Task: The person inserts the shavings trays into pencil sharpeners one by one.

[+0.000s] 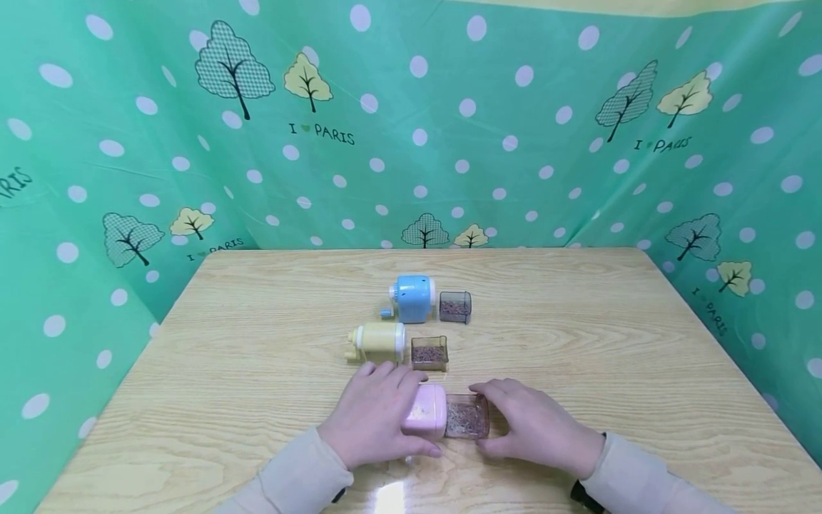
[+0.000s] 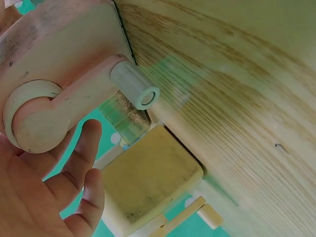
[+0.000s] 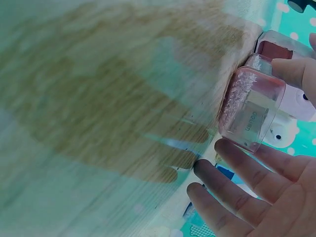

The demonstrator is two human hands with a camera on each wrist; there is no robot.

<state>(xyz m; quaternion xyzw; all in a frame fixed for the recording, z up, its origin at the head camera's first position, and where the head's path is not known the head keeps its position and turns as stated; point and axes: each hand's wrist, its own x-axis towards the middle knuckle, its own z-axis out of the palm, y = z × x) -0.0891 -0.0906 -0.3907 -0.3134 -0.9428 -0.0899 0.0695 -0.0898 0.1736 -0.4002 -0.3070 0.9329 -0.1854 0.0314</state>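
In the head view, my left hand (image 1: 379, 414) grips a pink pencil sharpener (image 1: 429, 410) on the near part of the table. In the left wrist view, its pink crank (image 2: 81, 94) with a grey knob shows beside the palm. My right hand (image 1: 539, 428) holds a clear, pinkish shavings drawer (image 1: 467, 416) between thumb and fingers. Shavings lie inside this drawer. It stands right against the sharpener's right face; I cannot tell whether its end sits inside. The right wrist view shows the drawer (image 3: 249, 111) with the thumb on one side and fingertips at the other.
Just beyond, a yellow pencil sharpener (image 1: 380, 339) stands beside its shavings drawer (image 1: 429, 353). Farther back is a blue pencil sharpener (image 1: 414, 298) with its own drawer (image 1: 455, 307). Both drawers hold shavings. A green patterned curtain (image 1: 398, 143) borders the wooden table (image 1: 270, 314).
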